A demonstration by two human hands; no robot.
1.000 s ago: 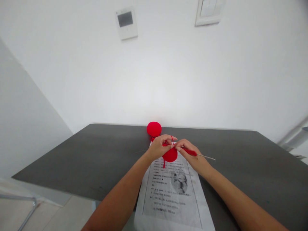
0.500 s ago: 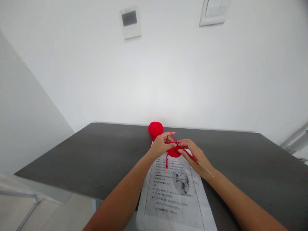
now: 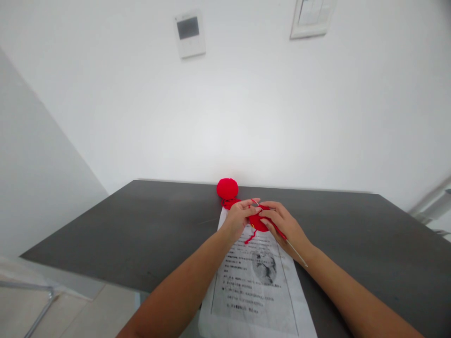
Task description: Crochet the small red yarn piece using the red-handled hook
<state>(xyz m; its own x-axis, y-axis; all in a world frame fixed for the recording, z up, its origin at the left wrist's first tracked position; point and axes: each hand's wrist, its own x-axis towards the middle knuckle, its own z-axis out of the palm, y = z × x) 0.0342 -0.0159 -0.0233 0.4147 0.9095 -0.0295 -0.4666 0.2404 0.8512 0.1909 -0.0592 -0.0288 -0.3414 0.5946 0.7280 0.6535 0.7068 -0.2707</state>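
Holding the red piece: the left hand [image 3: 237, 219] has the red piece [image 3: 261, 225] pinched between thumb and fingers near its edge, up between both hands over the far end of the paper [image 3: 252, 298].
Hook: the right hand [image 3: 283, 224] is wrapped around the hook [image 3: 296, 254], thumb by the piece, thin metal end poking out toward the wrist. Can't make out the working tip, it's too small and tucked in by the fingers.
Hook tip advice: I'd go for small wrist turns, tip angled so it doesn't snag or split the strands.
Yarn strand: there's a strand [image 3: 254, 202] up by the left fingertips. Personally I'd keep it lightly taut, since too slack probably means sloppy loops and too tight makes the hook a pain to slide.
Left pinch: stay close to where the hook is working, imo, so the floppy edge doesn't fold away.
Loose tail: a short red tail [image 3: 251, 237] dangles below the piece, near a tiny yellow bit [image 3: 252, 226]. Worth keeping it away from the hook so it doesn't get caught.
Ball: the yarn ball [image 3: 227, 188] sits at the back of the dark table [image 3: 162, 220], loose loops just in front. Might tangle if you tug, so feed gently.
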